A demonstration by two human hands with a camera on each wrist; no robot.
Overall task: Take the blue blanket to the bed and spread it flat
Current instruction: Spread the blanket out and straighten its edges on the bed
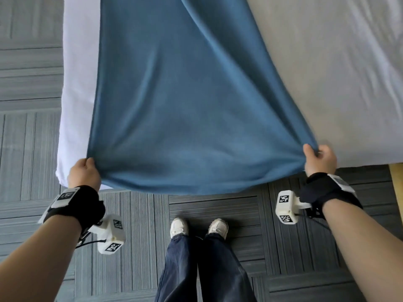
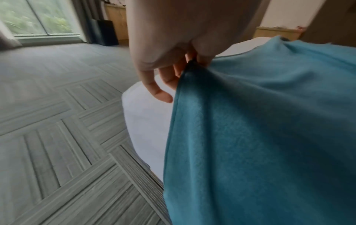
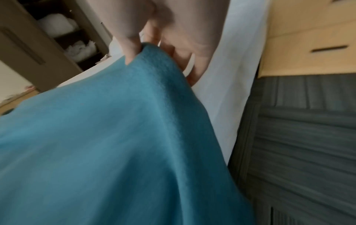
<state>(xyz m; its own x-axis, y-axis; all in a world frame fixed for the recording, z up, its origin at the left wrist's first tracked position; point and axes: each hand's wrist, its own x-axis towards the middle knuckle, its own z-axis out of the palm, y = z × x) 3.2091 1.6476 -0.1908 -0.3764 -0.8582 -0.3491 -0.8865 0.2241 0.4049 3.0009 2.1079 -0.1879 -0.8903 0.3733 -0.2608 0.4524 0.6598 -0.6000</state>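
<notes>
The blue blanket (image 1: 185, 94) stretches over the white bed (image 1: 327, 73), running away from me, its near edge sagging between my hands past the bed's foot. My left hand (image 1: 84, 173) pinches the near left corner at the bed's corner. My right hand (image 1: 319, 159) pinches the near right corner over the foot edge. In the left wrist view the left hand (image 2: 173, 64) holds the blanket (image 2: 260, 129) hem between thumb and fingers, the other fingers hanging loose. In the right wrist view the right hand (image 3: 154, 42) pinches the blanket (image 3: 106, 144) fold beside the bed (image 3: 231, 76).
Grey striped carpet (image 1: 28, 127) lies left of the bed and under my shoes (image 1: 198, 227). A light wooden drawer unit (image 3: 308, 38) stands by the bed's right side. A window (image 2: 38, 16) and a dark box (image 2: 105, 32) are at the far wall, and an open cupboard (image 3: 63, 38) beyond the bed.
</notes>
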